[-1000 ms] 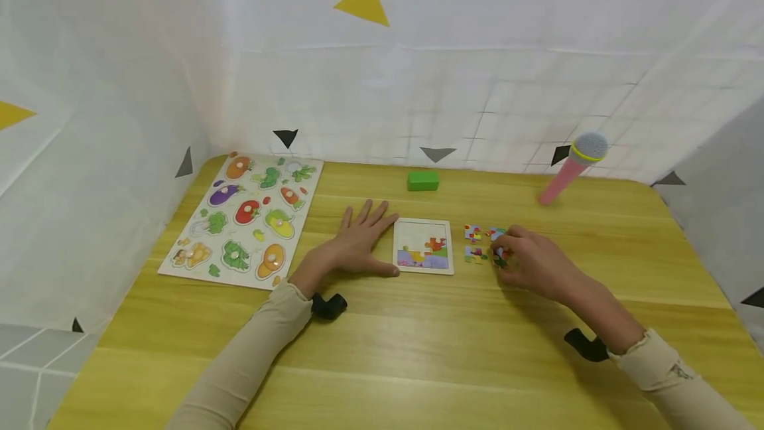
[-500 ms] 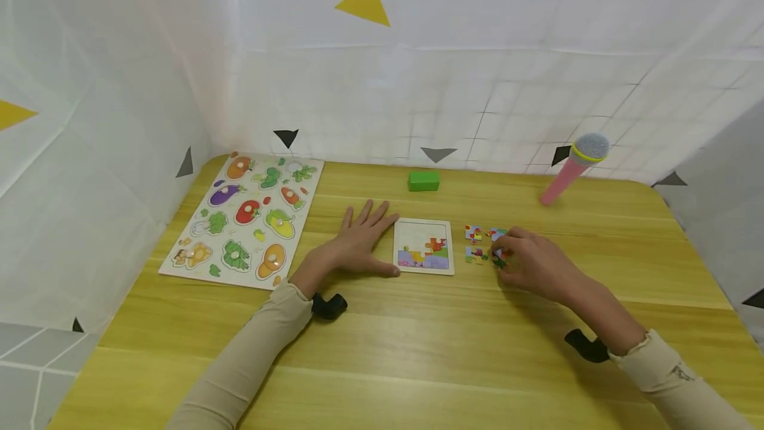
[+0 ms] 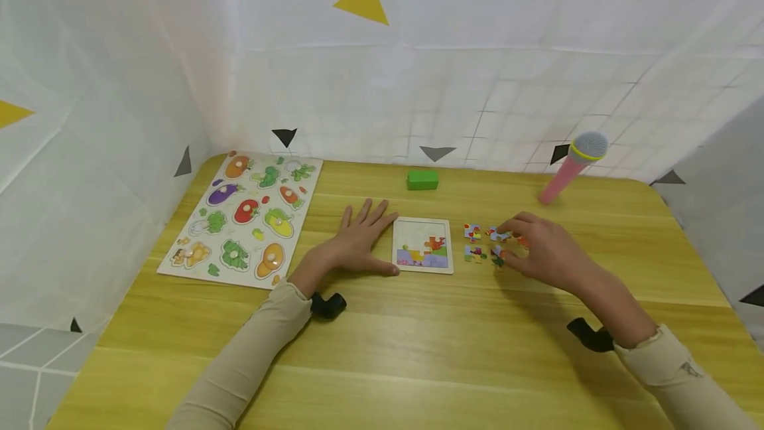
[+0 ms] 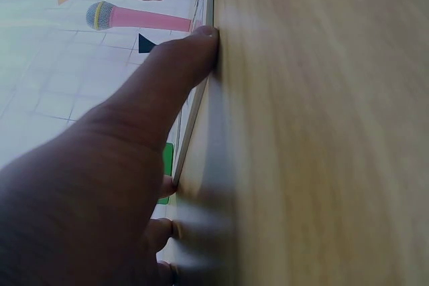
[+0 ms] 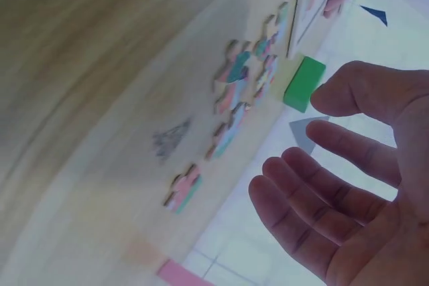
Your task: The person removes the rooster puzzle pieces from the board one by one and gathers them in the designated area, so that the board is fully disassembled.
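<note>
Lifting off the loose jigsaw pieces [image 3: 475, 254] right of centre, the right hand [image 3: 549, 251] now hovers, fingers apart and apparently holding nothing, so the puzzle tray [image 3: 418, 232] mid-picture stays part-filled; the left hand [image 3: 356, 244], fingers spread, touches its left edge.

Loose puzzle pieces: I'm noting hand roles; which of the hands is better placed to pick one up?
Likely the right hand: it hovers by the loose pieces, holding nothing, while the left hand lies beyond the puzzle frame, touching its edge.
</note>
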The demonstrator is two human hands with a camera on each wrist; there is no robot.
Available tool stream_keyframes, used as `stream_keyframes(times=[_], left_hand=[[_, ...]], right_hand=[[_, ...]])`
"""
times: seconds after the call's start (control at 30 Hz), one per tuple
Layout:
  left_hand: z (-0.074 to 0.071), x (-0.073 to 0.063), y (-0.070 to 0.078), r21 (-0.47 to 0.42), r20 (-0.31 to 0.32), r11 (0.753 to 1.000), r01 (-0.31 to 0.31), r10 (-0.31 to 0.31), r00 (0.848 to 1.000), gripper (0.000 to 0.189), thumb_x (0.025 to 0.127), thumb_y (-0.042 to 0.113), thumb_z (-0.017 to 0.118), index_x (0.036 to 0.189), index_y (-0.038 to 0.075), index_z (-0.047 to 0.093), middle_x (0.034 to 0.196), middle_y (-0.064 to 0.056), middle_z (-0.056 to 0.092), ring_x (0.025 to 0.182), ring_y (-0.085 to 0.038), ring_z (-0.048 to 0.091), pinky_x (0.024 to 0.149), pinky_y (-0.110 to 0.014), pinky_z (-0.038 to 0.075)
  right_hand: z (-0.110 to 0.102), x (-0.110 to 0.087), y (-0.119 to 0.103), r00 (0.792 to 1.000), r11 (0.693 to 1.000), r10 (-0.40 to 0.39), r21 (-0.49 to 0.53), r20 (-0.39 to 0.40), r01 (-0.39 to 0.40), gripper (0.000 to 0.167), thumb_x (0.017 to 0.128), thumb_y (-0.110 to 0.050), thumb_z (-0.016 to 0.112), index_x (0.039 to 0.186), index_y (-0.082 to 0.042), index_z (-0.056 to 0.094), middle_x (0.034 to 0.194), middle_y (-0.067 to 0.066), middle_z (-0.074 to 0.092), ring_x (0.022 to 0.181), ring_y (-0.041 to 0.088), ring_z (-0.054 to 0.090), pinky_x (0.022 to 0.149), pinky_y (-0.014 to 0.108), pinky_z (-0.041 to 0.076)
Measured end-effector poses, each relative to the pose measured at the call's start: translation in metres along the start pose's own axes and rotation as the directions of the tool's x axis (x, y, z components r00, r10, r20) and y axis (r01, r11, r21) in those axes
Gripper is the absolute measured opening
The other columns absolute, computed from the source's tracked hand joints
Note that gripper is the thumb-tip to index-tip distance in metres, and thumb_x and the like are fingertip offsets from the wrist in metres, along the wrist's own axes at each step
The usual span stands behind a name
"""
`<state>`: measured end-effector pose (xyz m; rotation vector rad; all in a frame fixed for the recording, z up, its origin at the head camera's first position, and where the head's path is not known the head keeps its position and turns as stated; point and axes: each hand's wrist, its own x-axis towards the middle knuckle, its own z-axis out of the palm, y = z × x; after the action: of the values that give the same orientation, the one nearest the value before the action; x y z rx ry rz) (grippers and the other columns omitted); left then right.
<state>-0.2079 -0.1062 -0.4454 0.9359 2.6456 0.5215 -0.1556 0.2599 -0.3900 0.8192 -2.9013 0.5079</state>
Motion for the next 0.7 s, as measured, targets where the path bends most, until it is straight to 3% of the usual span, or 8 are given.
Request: stream_keyframes(times=[0.3,0.5,0.7], left_hand=[[-0.001,-0.001,0.001,-0.01,-0.001,1.0,-0.001,0.001,1.0,0.111,0.08,0.07,0.07,0.162,0.019,0.016,0.168,-0.009,-0.002,0.151,-0.034,-0.011,0.114,-0.06,-0.011],[-0.002,-0.001,0.0,-0.011,-0.003,1.0,-0.003,0.003,1.0,0.111,0.08,0.069,0.07,0.162,0.018,0.016,0.168,-0.009,-0.002,0.151,-0.034,-0.011,0.114,-0.06,-0.011],[-0.001,0.0,0.0,-0.004,0.003,1.0,-0.005,0.005,1.0,0.111,0.08,0.07,0.069,0.162,0.019,0.015,0.168,-0.009,-0.003,0.151,-0.034,-0.012,0.114,-0.061,-0.012]], right_hand=[[0.0,0.018,-0.017,0.999,1.0,-0.002,0.024,0.034,0.002,0.032,0.081,-0.009,0.079,0.112,-0.003,0.07,0.106,0.01,0.066,0.091,0.029,0.066,0.076,0.047,0.053],[0.008,0.034,-0.031,0.998,0.998,-0.031,0.05,0.053,0.028,0.033,0.082,-0.012,0.079,0.112,-0.003,0.071,0.106,0.009,0.067,0.089,0.028,0.066,0.076,0.045,0.053],[0.017,0.046,-0.046,0.995,0.997,-0.032,0.068,0.096,0.026,0.034,0.082,-0.009,0.072,0.115,-0.003,0.07,0.112,0.01,0.067,0.088,0.027,0.065,0.074,0.043,0.052]])
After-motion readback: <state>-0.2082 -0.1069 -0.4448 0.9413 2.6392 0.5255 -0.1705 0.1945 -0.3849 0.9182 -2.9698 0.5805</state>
